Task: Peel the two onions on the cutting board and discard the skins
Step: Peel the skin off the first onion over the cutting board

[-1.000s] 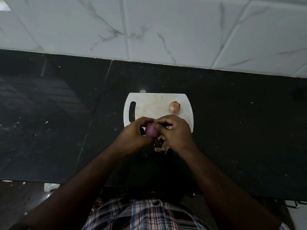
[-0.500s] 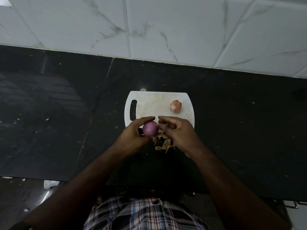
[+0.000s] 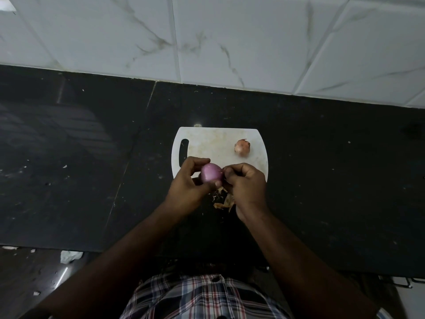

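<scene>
black counter (image 3: 322, 180): two onions (image 3: 211, 172) (image 3: 242, 147), one board (image 3: 213, 143).

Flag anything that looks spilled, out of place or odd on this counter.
Loose onion skins lie on the black counter just off the cutting board's near edge, under the hands, not discarded. Pale flecks dot the counter. Otherwise nothing stands out.

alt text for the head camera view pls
Left hand holds a purple peeled onion while the right hand picks at it; an unpeeled onion sits on the white cutting board, loose skins on the black counter.
</scene>
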Tool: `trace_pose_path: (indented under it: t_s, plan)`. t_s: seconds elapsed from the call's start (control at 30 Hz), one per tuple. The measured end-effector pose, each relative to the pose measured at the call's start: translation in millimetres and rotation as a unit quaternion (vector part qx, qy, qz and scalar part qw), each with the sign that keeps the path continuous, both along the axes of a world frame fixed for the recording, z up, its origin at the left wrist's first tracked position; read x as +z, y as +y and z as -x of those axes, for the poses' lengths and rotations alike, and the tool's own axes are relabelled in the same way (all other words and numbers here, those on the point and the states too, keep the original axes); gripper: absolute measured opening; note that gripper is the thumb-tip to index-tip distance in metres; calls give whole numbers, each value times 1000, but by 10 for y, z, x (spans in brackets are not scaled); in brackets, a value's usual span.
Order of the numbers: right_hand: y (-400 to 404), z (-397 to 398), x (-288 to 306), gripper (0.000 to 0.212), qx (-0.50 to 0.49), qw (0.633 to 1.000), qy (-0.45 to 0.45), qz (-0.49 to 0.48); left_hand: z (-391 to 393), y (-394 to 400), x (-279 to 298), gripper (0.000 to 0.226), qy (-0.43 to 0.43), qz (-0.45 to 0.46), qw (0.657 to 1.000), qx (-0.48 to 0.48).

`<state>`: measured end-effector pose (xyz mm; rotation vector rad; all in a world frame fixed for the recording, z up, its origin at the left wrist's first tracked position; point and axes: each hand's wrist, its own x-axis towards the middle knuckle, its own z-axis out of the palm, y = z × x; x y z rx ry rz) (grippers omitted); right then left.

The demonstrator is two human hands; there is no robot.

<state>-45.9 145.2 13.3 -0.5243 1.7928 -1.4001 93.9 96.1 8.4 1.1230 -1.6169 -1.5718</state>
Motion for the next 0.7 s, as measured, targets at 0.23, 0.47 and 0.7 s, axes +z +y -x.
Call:
trace_pose_path:
  t_s: [0.23,0.47,0.7]
  plan:
    - [72,210,-71,27,-14,1000,-21,-14,-117,-24,-164,54,-52,37,997,48]
    - [126,544,-276,34,251,921,291,-57,-117,-563,-168,40,-50,-1,993,106]
    - [-424,600,-217,44,356,864,355,-30,269,-963,-371,39,-68,-13,990,119]
